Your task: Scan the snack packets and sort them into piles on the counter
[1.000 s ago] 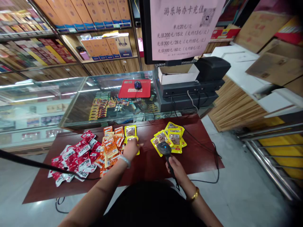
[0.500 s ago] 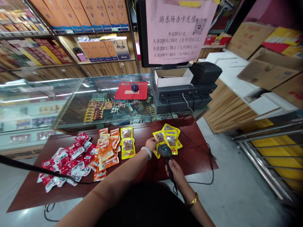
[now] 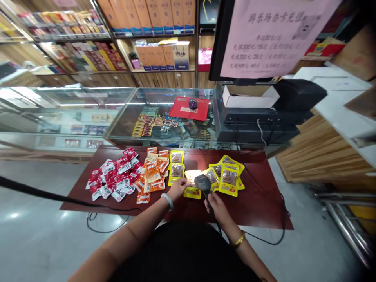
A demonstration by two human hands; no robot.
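Gripping scanner (image 3: 203,181) in right hand (image 3: 217,205), pinching yellow packet (image 3: 190,179) in left hand (image 3: 176,189); likely midway, done with yellow stack (image 3: 176,171), leaving yellow pile (image 3: 229,176) toward right edge of desk (image 3: 258,209).

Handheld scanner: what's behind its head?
A brightly lit yellow packet shows left of the scanner, another yellow packet right. Their edges beneath the head are hidden; can't tell if they overlap.

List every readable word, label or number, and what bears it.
"充值200元/15次": pink paper sign on black-framed screen.
"充值300元/28次": same sign.
"充值500元/60次": same sign.
Its other lines: too smeared.
Red mouse pad, orange cardboard boxes, yellow plastic packets, orange plastic packets, red-and-white plastic packets: print too blurred.
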